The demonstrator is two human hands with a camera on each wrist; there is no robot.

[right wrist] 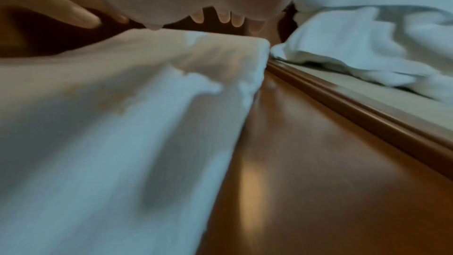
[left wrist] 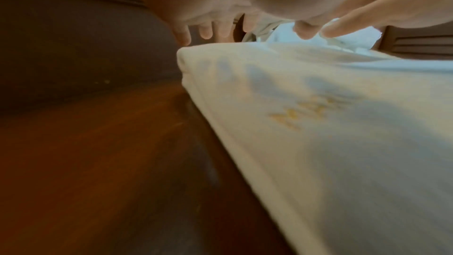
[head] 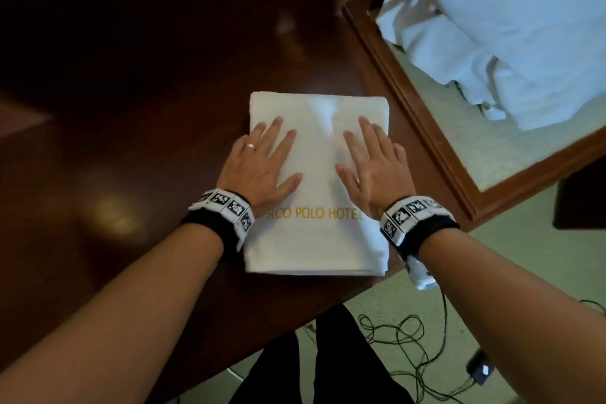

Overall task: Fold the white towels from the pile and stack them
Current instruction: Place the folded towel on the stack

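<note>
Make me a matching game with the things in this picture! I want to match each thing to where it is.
Things:
1. folded towel
2. towel pile
3. cables
4. ring

Places:
a. on the floor
b. on the left hand
c. under both hands, on the dark table
d. on the far right, past the wooden rim

Pairs: 1-c, 2-d, 3-a, 4-b

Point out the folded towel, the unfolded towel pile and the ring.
folded towel (head: 314, 239), head view, bare front part below the lettering.
towel pile (head: 511, 26), head view, middle of the heap.
ring (head: 251, 146), head view, band on left-hand finger.
</note>
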